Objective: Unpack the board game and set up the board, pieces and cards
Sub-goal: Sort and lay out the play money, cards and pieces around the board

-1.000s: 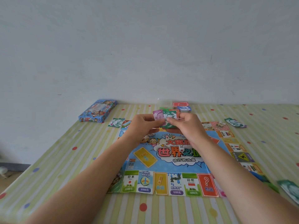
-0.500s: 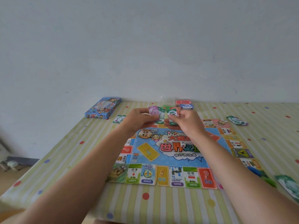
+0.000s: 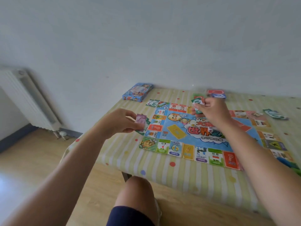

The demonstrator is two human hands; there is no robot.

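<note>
Head view: the game board [image 3: 187, 141] lies flat on the striped surface [image 3: 162, 176]. At its left edge the left hand [image 3: 118, 122] pinches purple and green play notes [image 3: 141, 122] in its grip; the right hand [image 3: 211, 110] grips green notes [image 3: 197, 104] above its far side.

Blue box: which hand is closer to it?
Left. The left hand is just this side of the box, at the board's left edge; the right hand is farther right, over its far edge.

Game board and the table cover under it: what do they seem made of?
Game board: probably thin printed paper, matte; its near edge ripples and lifts. Table cover: likely soft plastic sheeting, striped and dotted, slightly glossy, draping over the table's edge.
</note>
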